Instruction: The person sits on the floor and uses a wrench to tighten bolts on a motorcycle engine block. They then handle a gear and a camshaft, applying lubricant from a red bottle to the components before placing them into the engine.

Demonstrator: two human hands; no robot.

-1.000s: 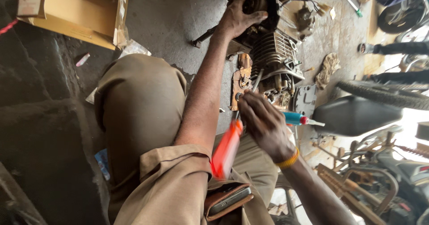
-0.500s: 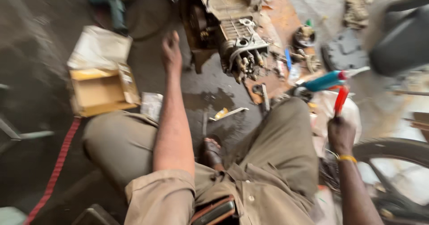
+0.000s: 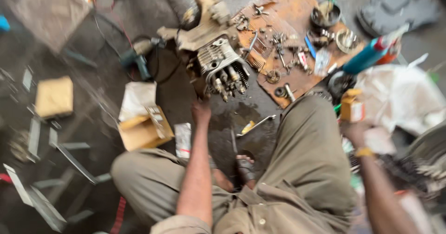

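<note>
The person sits on the floor (image 3: 93, 43) with knees spread. The left hand (image 3: 200, 109) reaches forward and rests on the ground just below the engine block (image 3: 214, 53), which stands on the stained concrete with its studs pointing toward the person; the blur hides whether those fingers are clenched or released. The right hand (image 3: 355, 131) is raised at the right knee, fingers closed around a small orange box (image 3: 350, 106). A rusty board (image 3: 297, 43) strewn with bolts, gears and small parts lies just right of the engine. An open cardboard box (image 3: 144, 129) sits to the left of the arm, and a blue and red spray can (image 3: 371, 53) lies beyond the right hand.
</note>
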